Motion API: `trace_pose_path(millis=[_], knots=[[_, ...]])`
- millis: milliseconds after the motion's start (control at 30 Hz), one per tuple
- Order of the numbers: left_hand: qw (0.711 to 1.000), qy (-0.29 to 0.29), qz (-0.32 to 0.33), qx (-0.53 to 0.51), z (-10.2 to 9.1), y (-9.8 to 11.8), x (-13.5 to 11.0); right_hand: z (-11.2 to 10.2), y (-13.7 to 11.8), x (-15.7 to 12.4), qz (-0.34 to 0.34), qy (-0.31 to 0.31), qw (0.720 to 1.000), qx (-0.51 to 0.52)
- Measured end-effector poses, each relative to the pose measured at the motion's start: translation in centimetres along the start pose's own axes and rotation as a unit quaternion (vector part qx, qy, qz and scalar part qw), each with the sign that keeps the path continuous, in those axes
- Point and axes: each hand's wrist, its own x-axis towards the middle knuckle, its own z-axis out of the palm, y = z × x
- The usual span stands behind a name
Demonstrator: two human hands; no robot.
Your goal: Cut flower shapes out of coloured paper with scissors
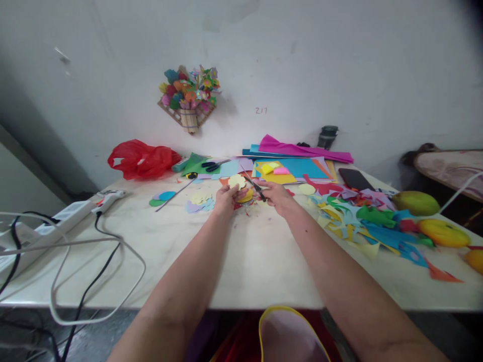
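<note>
My left hand [227,196] is closed on a pale yellow scalloped paper shape [237,181], held just above the white table [241,251]. An orange-yellow paper piece [246,196] lies under it. My right hand [276,196] grips small scissors [254,185], whose blades point up and left toward the paper shape. Small paper snippets lie on the table below both hands.
Coloured paper sheets [294,163] are stacked at the back, with another pair of scissors [212,165] and a red plastic bag [140,159]. Paper scraps [370,221], a phone [354,178] and mangoes [416,203] lie at the right. A power strip [71,218] with cables sits at the left.
</note>
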Motion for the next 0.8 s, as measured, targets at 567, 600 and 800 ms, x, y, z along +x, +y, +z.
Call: trace_pose_path(millis=[567,600,800], knots=[[0.999,0.004,0.005,-0.031,0.4,-0.1,-0.1,-0.1,-0.2,-1.2,0.03,-0.141,0.989,-0.016],[0.999,0.007,0.002,-0.033,0.4,-0.1,-0.1,-0.1,-0.1,-1.2,0.028,-0.149,0.988,-0.02],[0.999,0.021,0.0,-0.041,0.6,-0.1,-0.2,0.0,0.3,-1.1,0.012,-0.16,0.985,-0.064]])
